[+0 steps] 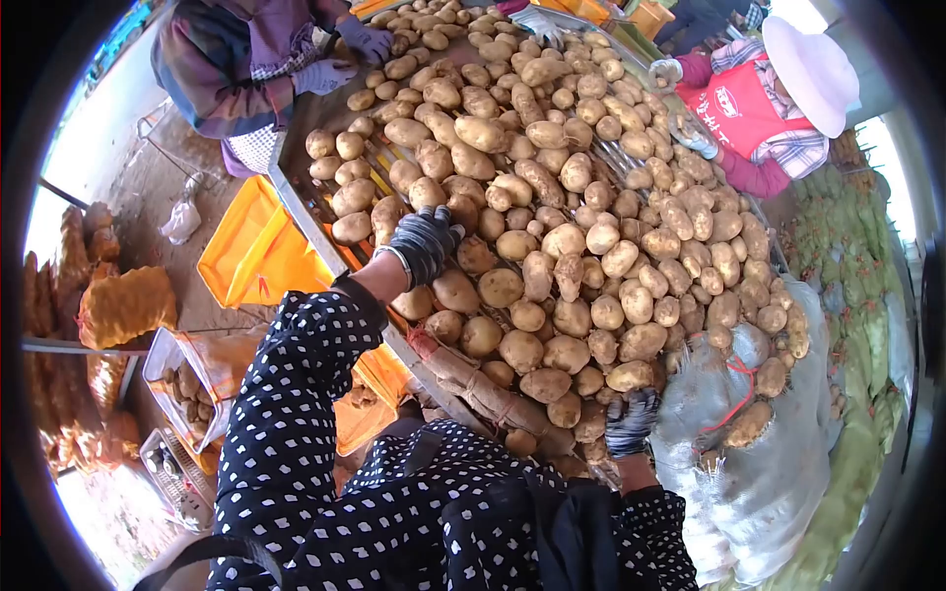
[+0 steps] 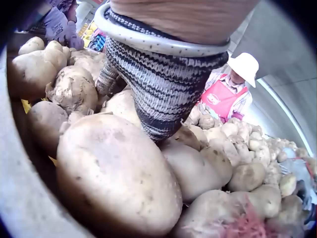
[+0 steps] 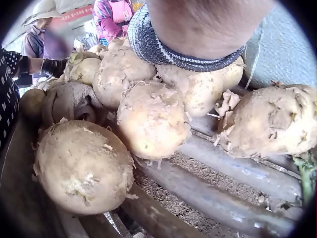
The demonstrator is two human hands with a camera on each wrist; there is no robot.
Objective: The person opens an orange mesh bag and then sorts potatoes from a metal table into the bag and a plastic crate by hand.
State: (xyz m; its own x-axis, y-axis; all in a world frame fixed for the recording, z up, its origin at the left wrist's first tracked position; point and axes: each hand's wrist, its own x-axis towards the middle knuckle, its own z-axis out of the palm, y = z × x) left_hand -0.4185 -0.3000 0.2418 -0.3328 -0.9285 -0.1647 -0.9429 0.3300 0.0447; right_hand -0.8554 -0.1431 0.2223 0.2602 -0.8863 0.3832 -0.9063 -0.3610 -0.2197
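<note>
Potatoes (image 1: 567, 239) lie heaped over a slatted table, with bars (image 3: 213, 168) visible between them in the right wrist view. My left hand (image 1: 422, 246), in a striped glove, reaches over the near left side of the heap, its fingers down among potatoes; in the left wrist view the gloved hand (image 2: 156, 87) hides its fingertips behind a large potato (image 2: 119, 173). My right hand (image 1: 633, 422), gloved too, rests at the heap's near edge beside a grey sack (image 1: 729, 443); only its cuff (image 3: 183, 54) shows in the right wrist view. Whether either hand grips a potato is hidden.
A person in a red apron (image 1: 734, 108) and one in a plaid sleeve (image 1: 222, 74) stand across the table with gloved hands at the potatoes. Orange crates (image 1: 258, 246) are at the left, filled sacks (image 1: 126, 305) farther left, and green sacks (image 1: 857, 266) at the right.
</note>
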